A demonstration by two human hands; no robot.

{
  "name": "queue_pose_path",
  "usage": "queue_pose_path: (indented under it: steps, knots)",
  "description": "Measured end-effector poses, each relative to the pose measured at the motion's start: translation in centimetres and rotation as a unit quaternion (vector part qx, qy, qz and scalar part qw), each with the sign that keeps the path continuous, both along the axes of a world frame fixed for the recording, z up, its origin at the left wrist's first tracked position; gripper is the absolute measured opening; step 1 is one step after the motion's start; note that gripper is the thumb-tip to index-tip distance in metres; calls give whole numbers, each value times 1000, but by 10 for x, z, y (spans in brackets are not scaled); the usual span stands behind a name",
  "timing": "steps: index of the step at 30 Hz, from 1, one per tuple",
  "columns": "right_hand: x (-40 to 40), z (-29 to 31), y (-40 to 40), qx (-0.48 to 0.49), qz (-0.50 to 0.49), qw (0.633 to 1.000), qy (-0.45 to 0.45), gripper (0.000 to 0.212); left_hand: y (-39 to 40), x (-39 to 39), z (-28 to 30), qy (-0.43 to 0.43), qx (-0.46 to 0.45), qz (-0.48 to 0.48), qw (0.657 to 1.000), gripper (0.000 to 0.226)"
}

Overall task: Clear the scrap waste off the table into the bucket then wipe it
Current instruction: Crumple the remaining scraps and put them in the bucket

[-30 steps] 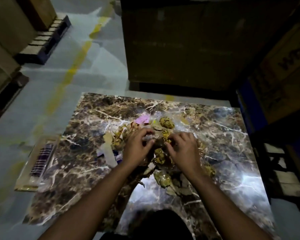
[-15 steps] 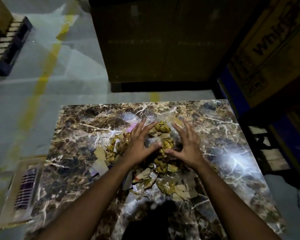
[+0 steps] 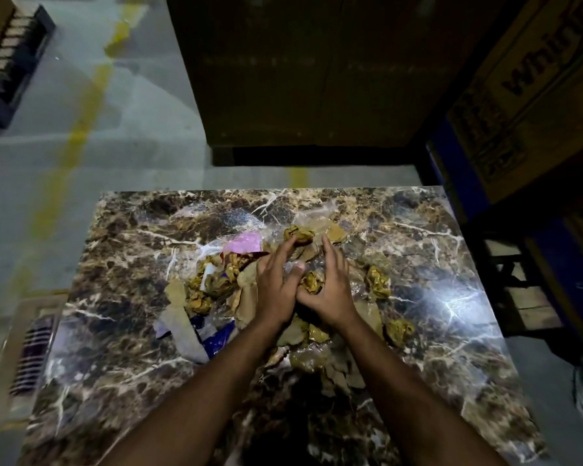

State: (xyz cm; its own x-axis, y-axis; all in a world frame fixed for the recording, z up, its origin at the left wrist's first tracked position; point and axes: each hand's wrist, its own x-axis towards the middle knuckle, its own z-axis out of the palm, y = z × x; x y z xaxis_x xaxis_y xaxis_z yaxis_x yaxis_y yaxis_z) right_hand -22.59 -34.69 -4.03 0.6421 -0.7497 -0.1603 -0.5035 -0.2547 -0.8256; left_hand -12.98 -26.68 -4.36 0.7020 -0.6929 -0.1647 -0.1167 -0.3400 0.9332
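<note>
Two hands [image 3: 278,290] [image 3: 330,290], one table [image 3: 122,331] (scraps [image 3: 377,281] beyond counting).

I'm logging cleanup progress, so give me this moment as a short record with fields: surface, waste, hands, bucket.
surface: dark brown marble-patterned table
waste: heap of crumpled yellow-brown paper scraps, a pink paper piece and clear plastic film, all on the table
left hand: fingers straight, pressing on the heap
right hand: fingers straight, cupping the heap, beside the left hand
bucket: not identifiable in view
wiping: not yet started
</note>
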Motion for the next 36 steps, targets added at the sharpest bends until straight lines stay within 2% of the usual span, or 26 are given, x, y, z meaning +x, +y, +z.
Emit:
queue_pose_path:
  steps: [3,6,9,14,18,22,23,28,32,36]
  knots:
    - [3,4,-5,21,6,1000,0,113,-5,-2,4,71,-38,29,996,72]
    - [3,3,-7,5,20,1000,-7,103,-10,5,4,68,-18,10,997,79]
    - [3,-1,-6,1,17,999,-28,91,-13,10,-2,60,-5,-13,998,73]
    - [4,-2,-2,-10,23,998,-49,70,-10,7,-5,42,-25,9,999,47]
    - [2,8,4,19,7,998,-63,72,-7,3,-1,90,-70,13,993,32]
    - [4,16,12,46,18,994,-98,96,-5,-7,13,127,-134,86,979,27]
    - [5,18,14,35,24,994,-96,96,-5,-11,17,137,-155,101,973,27]
    - [7,33,29,-11,-5,987,-161,61,-1,-25,35,146,-233,129,953,10]
    - [6,42,41,43,-63,973,-216,40,2,-28,52,160,-266,149,939,9]
    - [10,59,46,42,-52,966,-249,21,7,-29,61,165,-265,167,935,23]
